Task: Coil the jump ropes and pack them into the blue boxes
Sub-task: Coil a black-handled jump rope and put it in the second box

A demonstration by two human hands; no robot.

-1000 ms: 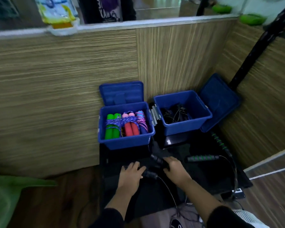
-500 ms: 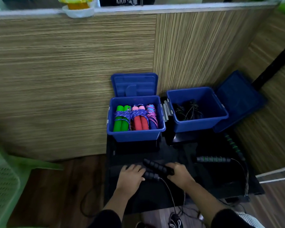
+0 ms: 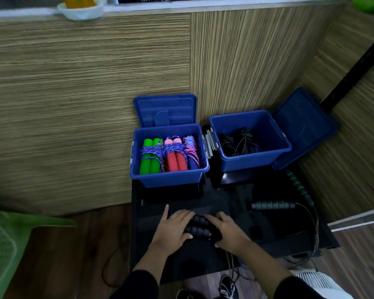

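Two black ribbed jump-rope handles (image 3: 200, 227) lie side by side on the black table (image 3: 274, 236). My left hand (image 3: 173, 229) and my right hand (image 3: 229, 231) press on them from either side, fingers curled over the ends. Their thin cable (image 3: 230, 264) hangs off the table's front edge. The left blue box (image 3: 171, 178) holds coiled ropes with green, red and blue handles. The right blue box (image 3: 255, 160) holds black coiled ropes. Another rope with grey-and-green handles (image 3: 272, 205) lies loose at the right.
Both box lids (image 3: 166, 110) stand open against the wooden wall. A green plastic chair (image 3: 7, 244) is at the left on the wooden floor. A second green-striped handle (image 3: 298, 186) lies near the right wall, its cable looping along the table's right edge.
The two black handles have been brought together, parallel, between my hands. Both hands moved closer to each other. The view tilted down and shifted left.
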